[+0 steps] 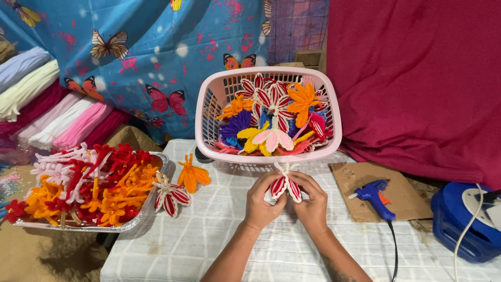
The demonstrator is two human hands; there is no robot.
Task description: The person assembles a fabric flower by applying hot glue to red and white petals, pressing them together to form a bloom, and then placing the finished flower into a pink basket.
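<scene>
No packages, labels, signs or screens are showing anywhere here; the nearest thing to packaging is a torn, flat piece of brown cardboard (383,190) lying on the table (209,235) under the blue glue gun (377,198).

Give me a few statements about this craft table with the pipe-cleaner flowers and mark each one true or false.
1. Both hands, left hand and right hand, hold a red and white flower. True.
2. The pink basket is empty. False: it is full of flowers in many colours.
3. The blue glue gun lies on a piece of cardboard beside the right hand. True.
4. The glue gun is in the left hand. False: neither hand touches it.
5. An orange flower lies on the cloth between the foil tray and the basket. True.
</scene>
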